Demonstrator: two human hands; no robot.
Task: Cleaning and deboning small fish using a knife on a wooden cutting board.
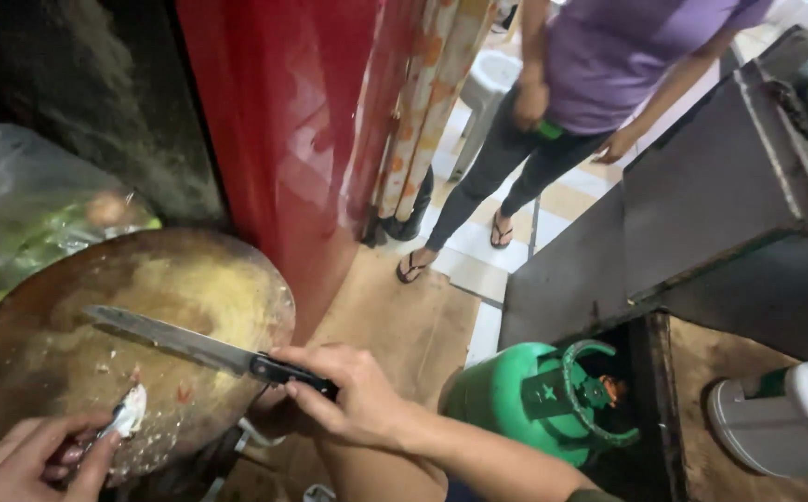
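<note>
Round wooden chopping board (69,353) fills seven o'clock; right hand (357,395) clamps a knife (190,346), left hand (27,460) pinches a pale garlic clove (131,413).

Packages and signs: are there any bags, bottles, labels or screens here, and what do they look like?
Plastic bag: far left behind the round board, clear and crinkled, with green things inside.
Jug: lower right, lying on a brown surface, white plastic with a green part at its neck.
Gas tank: right of the right hand, green, with a raised star mark.
No screens or signs show.
</note>
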